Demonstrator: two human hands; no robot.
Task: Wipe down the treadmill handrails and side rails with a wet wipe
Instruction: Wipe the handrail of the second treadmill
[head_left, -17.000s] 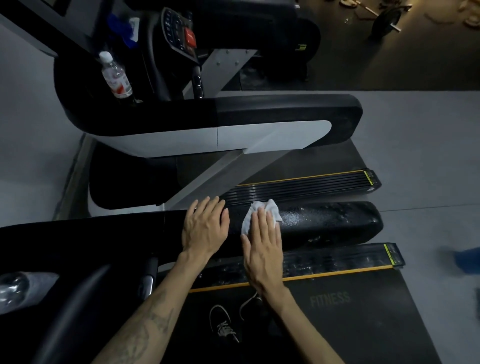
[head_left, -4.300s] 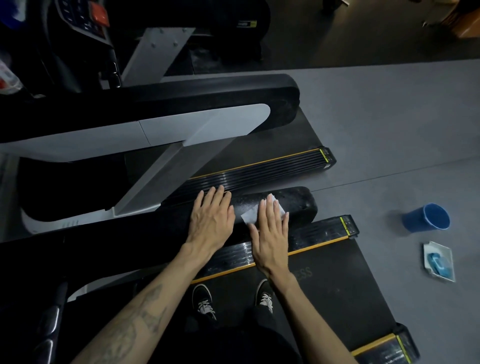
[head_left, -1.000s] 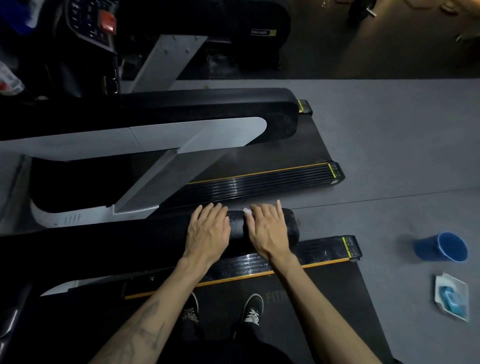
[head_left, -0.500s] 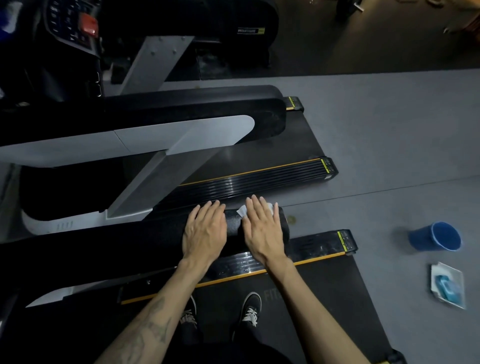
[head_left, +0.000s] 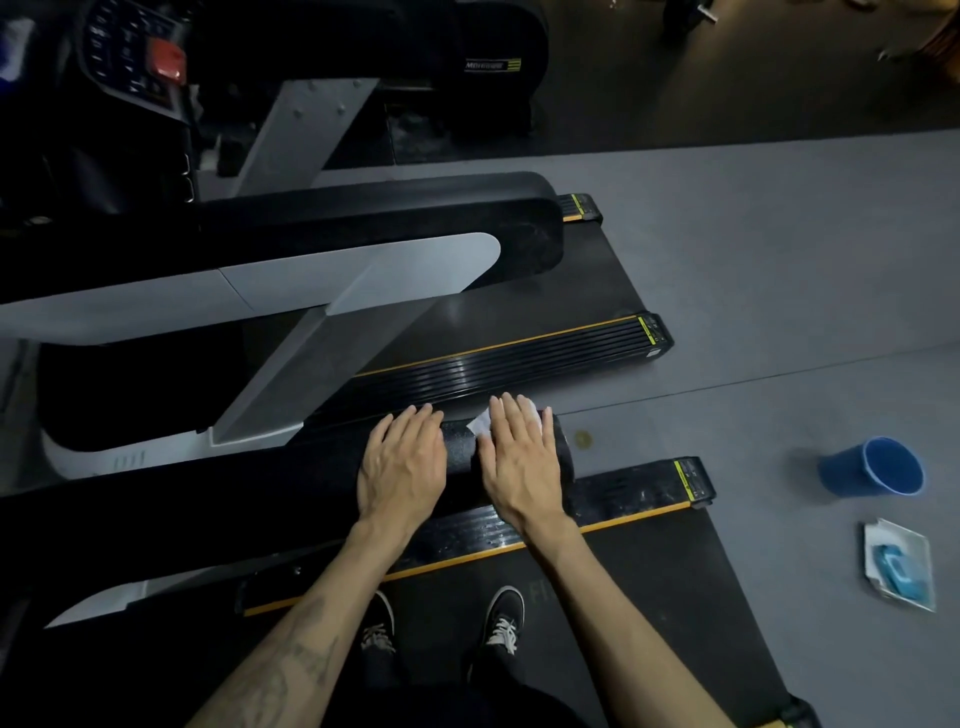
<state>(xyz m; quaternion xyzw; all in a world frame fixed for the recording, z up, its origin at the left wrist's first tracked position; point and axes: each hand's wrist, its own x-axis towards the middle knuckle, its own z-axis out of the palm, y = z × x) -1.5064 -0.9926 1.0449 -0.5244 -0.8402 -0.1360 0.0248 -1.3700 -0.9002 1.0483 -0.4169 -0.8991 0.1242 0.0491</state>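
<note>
Both hands lie flat on the handrail end: left hand bare with straight fingers, right hand fingers pressing the wipe.

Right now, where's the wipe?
In the head view, the wipe lies near the end of the black handrail, pressed flat under the right hand, with the left hand resting just beside it.

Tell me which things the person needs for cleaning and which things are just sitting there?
For the job:
- wipe, pressed flat under the right hand
- handrail, which the left hand rests on
- side rail

Just lying about:
- blue cup, tipped over on the floor
- small tray holding something blue
- other treadmill next door
</note>
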